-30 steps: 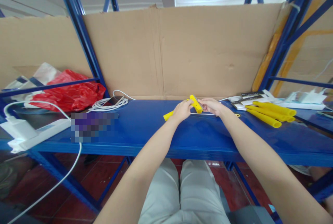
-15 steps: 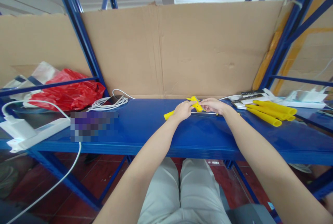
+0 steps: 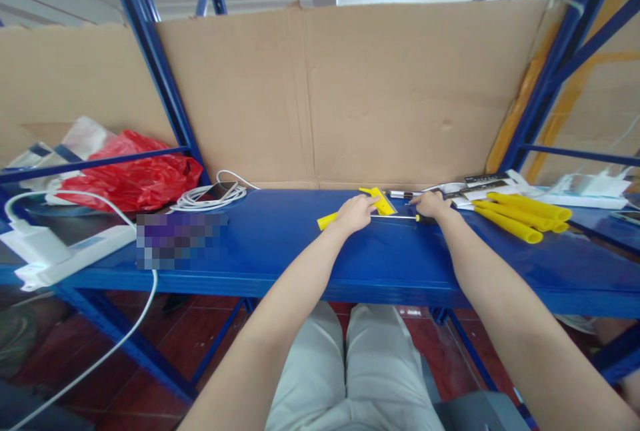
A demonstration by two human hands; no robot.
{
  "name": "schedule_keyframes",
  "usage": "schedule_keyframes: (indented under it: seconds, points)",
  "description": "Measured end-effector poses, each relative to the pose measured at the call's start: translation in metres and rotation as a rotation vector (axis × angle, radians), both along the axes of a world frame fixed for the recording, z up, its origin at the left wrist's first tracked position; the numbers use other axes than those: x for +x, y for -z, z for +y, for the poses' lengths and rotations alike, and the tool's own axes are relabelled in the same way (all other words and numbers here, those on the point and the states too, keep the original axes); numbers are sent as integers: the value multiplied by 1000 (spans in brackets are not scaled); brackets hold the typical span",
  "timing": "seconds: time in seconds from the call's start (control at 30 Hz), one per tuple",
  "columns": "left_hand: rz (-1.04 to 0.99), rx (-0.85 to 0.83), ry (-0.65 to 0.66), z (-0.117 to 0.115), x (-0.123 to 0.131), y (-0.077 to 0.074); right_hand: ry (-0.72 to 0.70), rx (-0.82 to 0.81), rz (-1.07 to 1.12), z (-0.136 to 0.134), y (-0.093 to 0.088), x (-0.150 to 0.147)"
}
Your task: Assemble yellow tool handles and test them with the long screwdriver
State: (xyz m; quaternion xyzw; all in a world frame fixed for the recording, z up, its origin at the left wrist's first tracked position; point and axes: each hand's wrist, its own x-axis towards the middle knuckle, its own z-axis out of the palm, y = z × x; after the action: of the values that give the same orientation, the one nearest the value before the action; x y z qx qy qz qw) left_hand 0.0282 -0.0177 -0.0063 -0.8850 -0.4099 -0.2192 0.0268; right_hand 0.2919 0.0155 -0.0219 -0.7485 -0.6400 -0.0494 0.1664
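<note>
On the blue shelf point(image 3: 280, 251) my left hand point(image 3: 356, 213) is closed on a yellow handle point(image 3: 327, 221), whose flat yellow head point(image 3: 383, 202) lies on the surface beyond my fingers. My right hand point(image 3: 431, 205) rests to the right of that head, fingers curled over a thin metal strip point(image 3: 395, 217) lying flat on the shelf; whether the fingers grip it is unclear. A dark pen-like piece point(image 3: 400, 195) lies just behind.
Several yellow tubes point(image 3: 515, 217) and black-and-white packets point(image 3: 483, 187) lie at the right. A coiled white cable with a phone point(image 3: 210, 196), a red bag point(image 3: 130, 177) and a white power strip point(image 3: 65, 254) are at the left. Cardboard point(image 3: 350, 97) backs the shelf.
The yellow piece came down from between both hands onto the shelf. My right hand let go of it and moved right to the metal strip.
</note>
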Motion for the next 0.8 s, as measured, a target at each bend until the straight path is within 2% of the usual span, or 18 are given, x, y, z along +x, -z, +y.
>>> schedule_keyframes:
  seconds: [0.1, 0.43, 0.63, 0.8]
  points:
    - [28, 0, 15, -1, 1, 0, 44, -96, -26, 3, 1, -1]
    - [-18, -32, 58, 1, 4, 4, -6, -130, -23, -2, -8, -12]
    - [-53, -34, 80, 3, 4, 6, 7, -77, -37, -9, -13, -22]
    - [-44, -35, 76, 2, 4, 6, 14, -148, 22, -10, -16, -22]
